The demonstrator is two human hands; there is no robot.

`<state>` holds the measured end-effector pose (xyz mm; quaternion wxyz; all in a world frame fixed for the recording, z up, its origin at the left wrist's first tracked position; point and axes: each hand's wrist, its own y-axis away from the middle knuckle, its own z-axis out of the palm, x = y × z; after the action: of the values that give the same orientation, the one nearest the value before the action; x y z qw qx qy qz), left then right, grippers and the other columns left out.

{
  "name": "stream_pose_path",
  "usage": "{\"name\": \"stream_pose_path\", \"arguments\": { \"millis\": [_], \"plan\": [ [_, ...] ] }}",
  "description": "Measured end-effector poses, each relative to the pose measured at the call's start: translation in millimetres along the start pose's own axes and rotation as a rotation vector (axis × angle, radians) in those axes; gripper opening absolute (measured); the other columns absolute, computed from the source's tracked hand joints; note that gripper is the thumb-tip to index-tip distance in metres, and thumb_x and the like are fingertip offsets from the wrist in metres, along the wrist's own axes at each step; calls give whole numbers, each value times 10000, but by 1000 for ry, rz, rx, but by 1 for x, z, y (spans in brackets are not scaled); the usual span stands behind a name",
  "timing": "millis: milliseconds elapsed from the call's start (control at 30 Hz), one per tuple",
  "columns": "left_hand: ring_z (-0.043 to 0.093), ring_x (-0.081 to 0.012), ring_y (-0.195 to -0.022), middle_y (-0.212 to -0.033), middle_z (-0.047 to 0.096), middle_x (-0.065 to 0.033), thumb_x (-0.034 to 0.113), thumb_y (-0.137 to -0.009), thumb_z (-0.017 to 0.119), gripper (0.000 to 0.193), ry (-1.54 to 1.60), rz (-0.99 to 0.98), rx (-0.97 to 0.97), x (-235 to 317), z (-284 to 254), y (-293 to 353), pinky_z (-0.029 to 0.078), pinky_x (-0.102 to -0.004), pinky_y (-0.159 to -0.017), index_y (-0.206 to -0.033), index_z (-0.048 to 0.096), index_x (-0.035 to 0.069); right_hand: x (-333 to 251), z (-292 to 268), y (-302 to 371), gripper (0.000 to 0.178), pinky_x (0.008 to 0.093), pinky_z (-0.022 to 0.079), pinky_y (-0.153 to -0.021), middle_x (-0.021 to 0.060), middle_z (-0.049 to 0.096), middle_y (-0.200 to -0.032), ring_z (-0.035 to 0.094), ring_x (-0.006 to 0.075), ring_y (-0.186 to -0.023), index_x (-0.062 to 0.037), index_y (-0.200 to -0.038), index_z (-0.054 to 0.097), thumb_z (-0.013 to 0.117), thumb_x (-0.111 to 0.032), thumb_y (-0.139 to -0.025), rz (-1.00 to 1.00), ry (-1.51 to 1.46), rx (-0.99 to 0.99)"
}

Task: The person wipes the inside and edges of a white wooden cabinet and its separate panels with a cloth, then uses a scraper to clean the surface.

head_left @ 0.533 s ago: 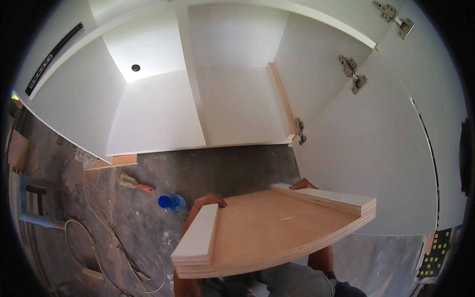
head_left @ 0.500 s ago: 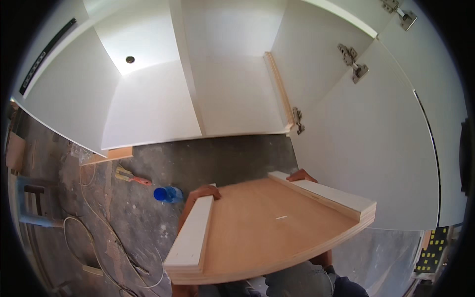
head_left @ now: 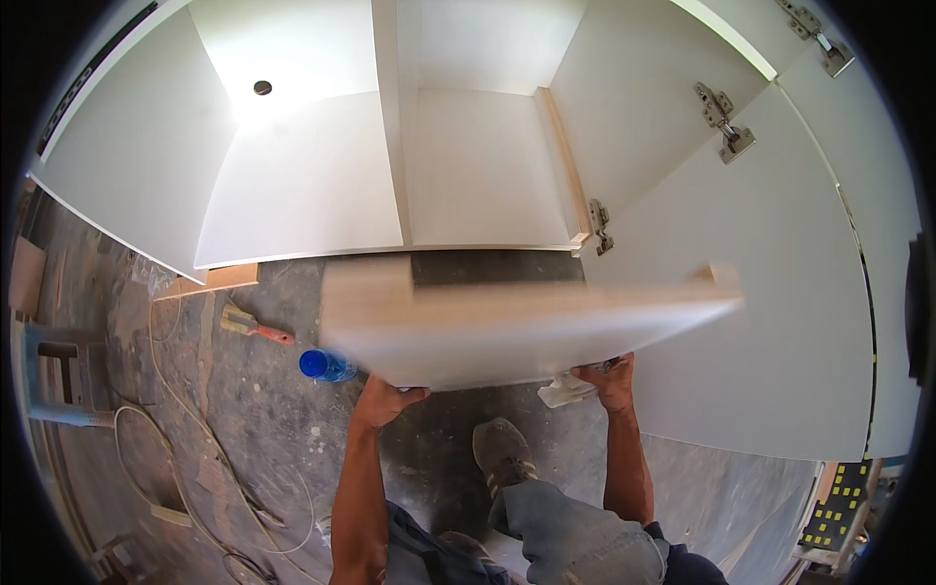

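Note:
Between my hands I hold a wooden panel (head_left: 526, 327), blurred by motion. Its pale edge and white face show, and a raised wooden strip stands at either end of its far side. My left hand (head_left: 387, 398) is closed on the near left edge, thumb pointing inward. The near right edge is gripped by my right hand (head_left: 609, 378), and a crumpled white cloth (head_left: 567, 389) hangs beside those fingers. Just left of the panel a clear bottle with a blue cap (head_left: 327, 366) is on the floor. Fingers beneath the panel are partly hidden.
A white cabinet (head_left: 302, 180) with two compartments stands ahead; a wooden strip (head_left: 564, 161) lines its right one. An open white door (head_left: 741, 322) with metal hinges (head_left: 723, 119) is at right. On the floor at left lie a paintbrush (head_left: 255, 325), cables (head_left: 180, 458) and a blue stool (head_left: 63, 375).
The panel has swung up from lying nearly flat, brown face upward, to showing its edge and white face. It has moved away from me, and my forearms have come into view.

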<state>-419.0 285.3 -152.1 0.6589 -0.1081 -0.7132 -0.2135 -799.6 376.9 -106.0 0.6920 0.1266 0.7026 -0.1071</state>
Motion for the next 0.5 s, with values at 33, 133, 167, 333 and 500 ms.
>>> {"name": "stream_pose_path", "arguments": {
  "millis": [33,133,167,333,500],
  "plan": [
    [632,-213,-1117,-1145,693,-93,-71,-676,847,617,-8,-3,10,5,-3,1,486,-374,-1009,-1252,637,0,2,5,-1,411,349,571,-870,83,743,-1009,698,182,-900,0,-1072,722,821,118,-691,1,-9,-9],
    [622,-197,-1127,-1189,667,-64,-88,-709,764,666,172,-103,-77,11,-9,-1,481,-363,-1022,-1343,584,5,4,11,-4,423,354,572,-870,93,742,-1005,696,185,-899,18,-1090,715,825,102,-691,52,-7,52],
    [622,-197,-1127,-1189,667,-64,-88,-709,764,666,169,-100,-75,14,-8,-2,481,-363,-1022,-1343,584,5,3,12,-5,423,347,571,-867,96,741,-1007,696,185,-903,27,-1099,712,824,89,-696,92,-2,64],
    [564,-209,-1246,-1315,610,-82,-105,-708,740,767,273,-37,-8,23,6,-11,418,-360,-1099,-1433,518,11,-1,14,-11,413,331,564,-836,97,736,-986,688,186,-880,50,-1121,701,809,29,-722,172,-27,85],
    [538,-215,-1295,-1343,599,-85,-131,-682,681,849,320,37,75,3,16,-33,394,-351,-1124,-1493,472,7,11,14,-34,374,326,547,-774,89,717,-924,653,176,-795,43,-1112,706,765,-31,-750,240,103,119]
  ]
}}
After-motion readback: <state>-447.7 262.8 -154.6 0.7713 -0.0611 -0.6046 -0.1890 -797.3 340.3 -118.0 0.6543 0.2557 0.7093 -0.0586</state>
